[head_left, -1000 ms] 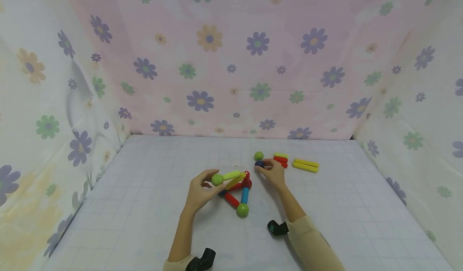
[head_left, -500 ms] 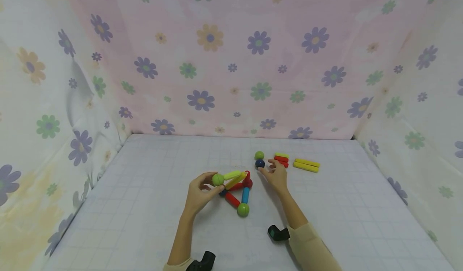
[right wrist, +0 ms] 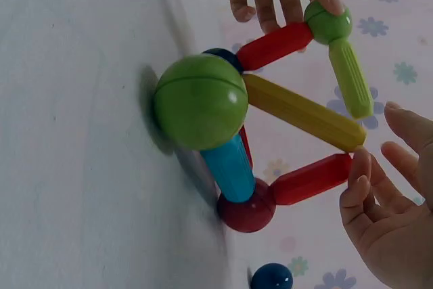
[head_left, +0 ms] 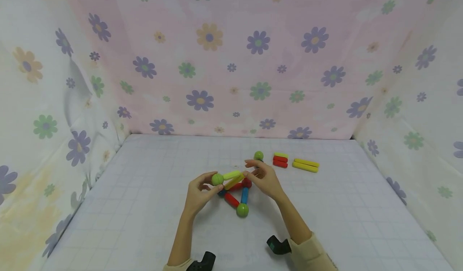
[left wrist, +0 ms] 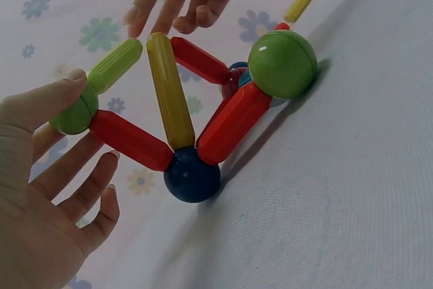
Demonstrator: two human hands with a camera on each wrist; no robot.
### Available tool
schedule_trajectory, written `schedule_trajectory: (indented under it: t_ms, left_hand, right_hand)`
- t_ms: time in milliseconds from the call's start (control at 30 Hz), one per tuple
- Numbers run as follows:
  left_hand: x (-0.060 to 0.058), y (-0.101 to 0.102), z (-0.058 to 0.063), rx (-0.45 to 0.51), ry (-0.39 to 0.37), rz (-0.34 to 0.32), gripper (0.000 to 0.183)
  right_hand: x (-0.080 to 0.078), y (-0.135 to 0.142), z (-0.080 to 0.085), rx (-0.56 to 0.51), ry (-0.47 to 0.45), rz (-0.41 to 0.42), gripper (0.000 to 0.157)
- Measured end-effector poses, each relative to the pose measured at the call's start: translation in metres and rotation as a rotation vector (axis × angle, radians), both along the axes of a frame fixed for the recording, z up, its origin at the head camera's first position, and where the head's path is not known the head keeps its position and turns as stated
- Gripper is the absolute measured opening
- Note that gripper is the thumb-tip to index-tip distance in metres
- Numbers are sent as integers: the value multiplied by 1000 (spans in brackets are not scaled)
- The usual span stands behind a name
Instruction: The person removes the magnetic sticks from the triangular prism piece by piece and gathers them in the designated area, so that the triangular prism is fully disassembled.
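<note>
My left hand (head_left: 197, 192) pinches a green ball (head_left: 217, 179) on a build of magnetic sticks and balls. From that ball a lime stick (left wrist: 116, 65) points to the yellow stick's (left wrist: 170, 89) upper end, and a red stick (left wrist: 130, 141) runs to a dark blue ball (left wrist: 192, 175). A blue stick (head_left: 244, 195) joins the front green ball (head_left: 242, 210) to a dark red ball (right wrist: 247, 206). My right hand (head_left: 265, 180), fingers spread and holding nothing, is right at the upper ends of the yellow stick and another red stick (right wrist: 314, 179).
Behind my right hand are a loose green ball (head_left: 258, 155) and a loose dark blue ball (right wrist: 272, 277). Farther right lie a short lime stick (head_left: 281, 155), two red sticks (head_left: 280, 161) and two yellow sticks (head_left: 306, 165). A flowered curtain (head_left: 231, 62) walls the table's back and sides.
My right hand has let go of the loose dark blue ball and moved left to the stick ends at the top of the build. My left hand stays on its green ball.
</note>
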State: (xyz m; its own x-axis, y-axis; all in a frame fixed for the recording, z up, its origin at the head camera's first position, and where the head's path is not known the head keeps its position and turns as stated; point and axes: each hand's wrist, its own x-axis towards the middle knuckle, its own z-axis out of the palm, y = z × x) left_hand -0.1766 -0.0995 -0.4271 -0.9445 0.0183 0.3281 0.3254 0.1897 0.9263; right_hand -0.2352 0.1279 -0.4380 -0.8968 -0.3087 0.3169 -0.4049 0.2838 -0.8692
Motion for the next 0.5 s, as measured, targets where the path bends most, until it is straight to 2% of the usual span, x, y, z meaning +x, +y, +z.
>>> schedule_trajectory:
  t_ms: [133,233,500]
  left_hand:
    - [1,0,1,-3,-3,9,37]
    - [1,0,2,-7,1,10,37]
    - [2,-1,1,-6,0,5,36]
  right_hand:
    - [13,-13,17,18,8,104,35]
    - [23,-21,29,46,23,133,35]
    - [32,-32,37,53,33,65,33]
